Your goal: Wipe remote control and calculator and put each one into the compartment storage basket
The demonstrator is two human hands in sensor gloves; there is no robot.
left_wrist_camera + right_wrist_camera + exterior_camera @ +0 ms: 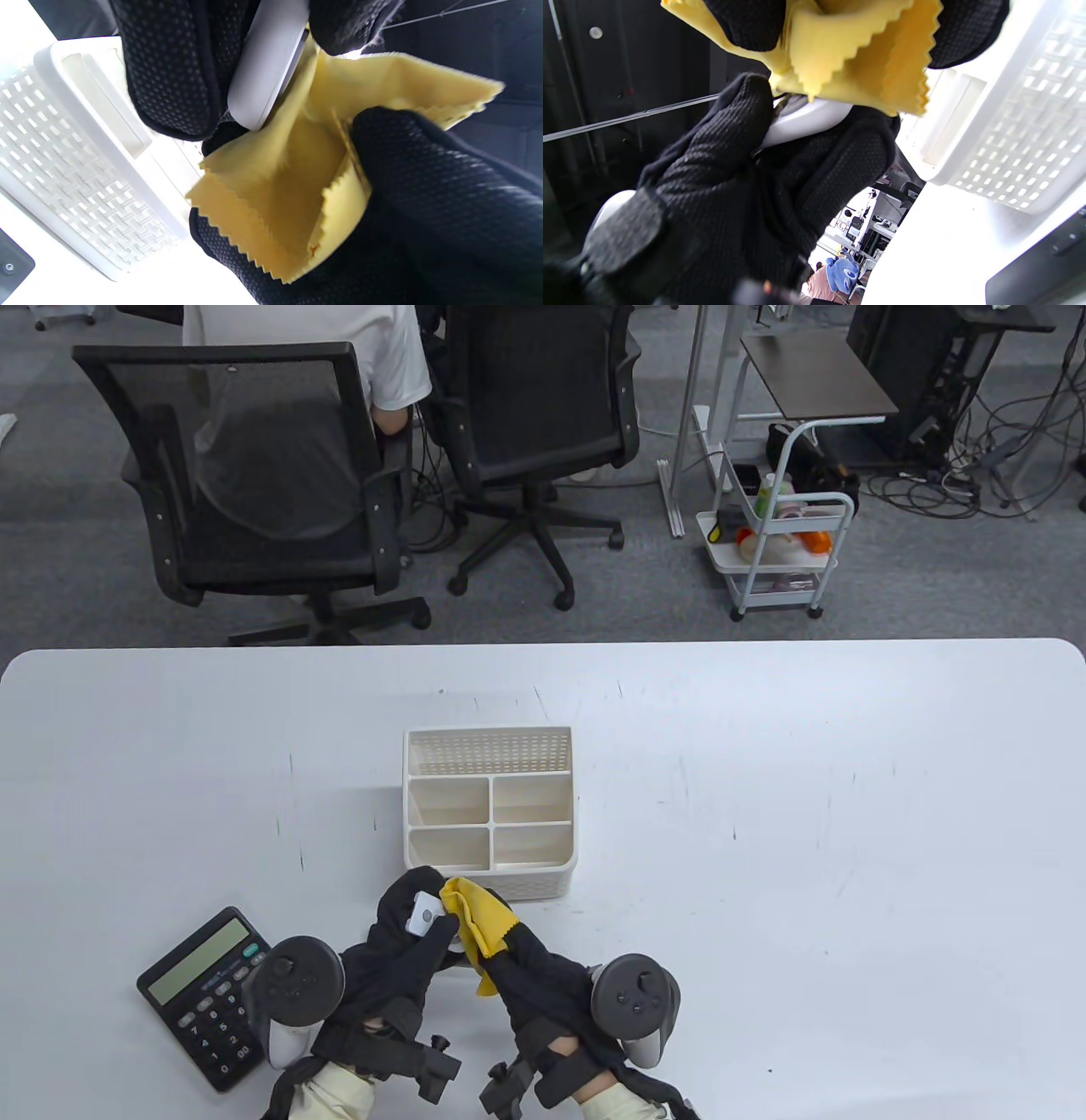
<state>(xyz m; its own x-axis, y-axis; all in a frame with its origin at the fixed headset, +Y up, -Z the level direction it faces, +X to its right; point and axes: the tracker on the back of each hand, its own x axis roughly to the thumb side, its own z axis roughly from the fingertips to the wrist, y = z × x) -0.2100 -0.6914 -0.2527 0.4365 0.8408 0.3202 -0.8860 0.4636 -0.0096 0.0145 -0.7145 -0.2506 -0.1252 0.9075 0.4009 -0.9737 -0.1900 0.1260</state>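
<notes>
My left hand (416, 916) grips a small white remote control (422, 914) just in front of the white compartment basket (560, 882). My right hand (501, 946) pinches a yellow cloth (479, 918) and holds it against the remote's right side. In the left wrist view the remote (267, 63) sits between my gloved fingers (169, 67) with the cloth (288, 169) folded under it. The right wrist view has the cloth (848, 55) above the remote (806, 120). A black calculator (204, 993) lies flat at the table's front left, beside my left wrist.
The basket has four small front cells and one long perforated back section, all showing no contents. Two office chairs (280, 483), a seated person (339, 356) and a white trolley (780, 543) stand beyond the table's far edge.
</notes>
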